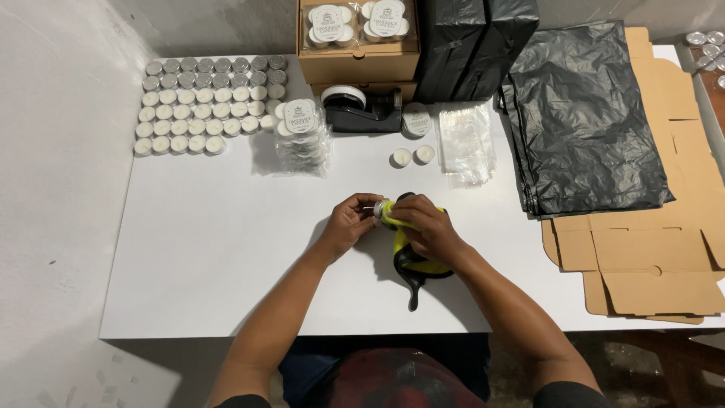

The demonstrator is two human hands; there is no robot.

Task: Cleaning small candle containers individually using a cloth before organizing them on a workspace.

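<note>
At table centre | right hand (429, 225) grips yellow tool (414, 245) | left hand (349, 221) pinches its tip, seemingly

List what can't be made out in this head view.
- Small tealight in the left hand: mostly hidden by fingers.
- Yellow cloth: upper part covered by the right hand.
- Tins at top right: cut by the frame edge.
- Cardboard box: top cut off.

Clear labelled candle packs (303, 136) mid-table, two more (361, 23) atop brown carton (355, 64)
</note>
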